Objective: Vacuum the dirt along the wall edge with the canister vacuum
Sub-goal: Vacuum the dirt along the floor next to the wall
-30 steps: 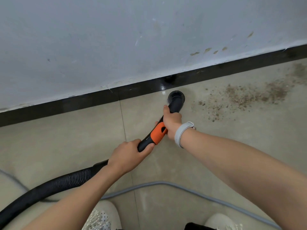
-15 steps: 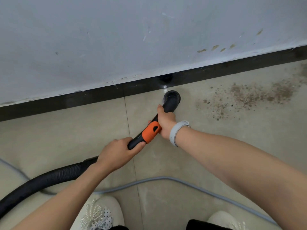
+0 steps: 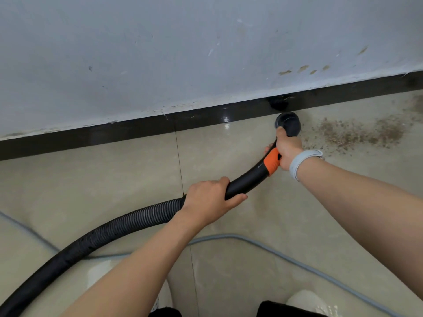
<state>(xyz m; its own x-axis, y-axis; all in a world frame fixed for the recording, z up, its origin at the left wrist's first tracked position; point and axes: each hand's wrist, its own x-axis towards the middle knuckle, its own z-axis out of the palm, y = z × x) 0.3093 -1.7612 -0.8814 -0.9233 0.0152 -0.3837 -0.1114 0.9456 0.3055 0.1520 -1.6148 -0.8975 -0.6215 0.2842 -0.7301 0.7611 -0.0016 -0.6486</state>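
A black ribbed vacuum hose [image 3: 128,227] runs from the lower left up to a smooth black tube with an orange collar [image 3: 272,162]. Its round black nozzle [image 3: 288,124] rests on the beige floor just below the black skirting board [image 3: 137,133]. My left hand [image 3: 208,200] grips the tube where the ribbed hose ends. My right hand [image 3: 288,149], with a grey wristband, grips the tube just behind the nozzle. A patch of brown dirt [image 3: 357,133] lies on the floor directly right of the nozzle, along the wall. The canister is out of view.
A grey power cable [image 3: 263,242] curves across the floor near my feet. My white shoes [image 3: 306,300] show at the bottom edge. The grey-white wall [image 3: 183,53] has scuffs and small brown marks [image 3: 302,69].
The nozzle and both hands have shifted right along the skirting, closer to the dirt patch. The gap of floor between nozzle and dirt has closed.
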